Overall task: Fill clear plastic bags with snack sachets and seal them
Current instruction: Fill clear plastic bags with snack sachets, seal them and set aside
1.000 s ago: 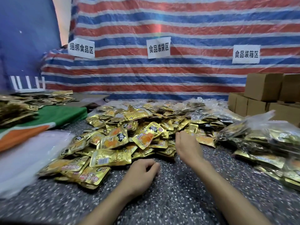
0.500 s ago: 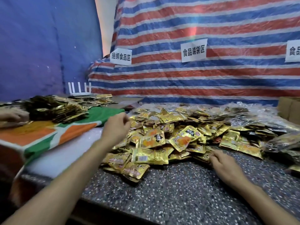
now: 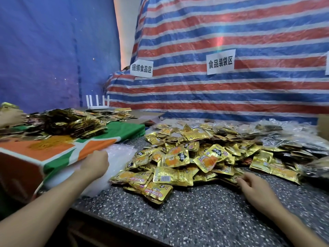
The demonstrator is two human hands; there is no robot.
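The light is soft and rather dim, with no lamp in view. The foil on the pile of gold sachets [image 3: 187, 157] throws back small hard glints. Up and to the left of the pile, a pale gap [image 3: 124, 24] between the hangings is blown out almost to white. High above the pile, a faint red-to-rainbow flare streak [image 3: 219, 43] crosses the striped tarp [image 3: 231, 90]. Shadows are weak, with only a thin dark rim under the pile's near edge on the speckled tabletop [image 3: 195, 220]. Right of the pile, the filled bags [image 3: 293, 139] smear into blur. The left hand [image 3: 96, 164] and the right hand [image 3: 252, 184] are soft-edged. The tarp's stripes bow and lean toward the frame edges.
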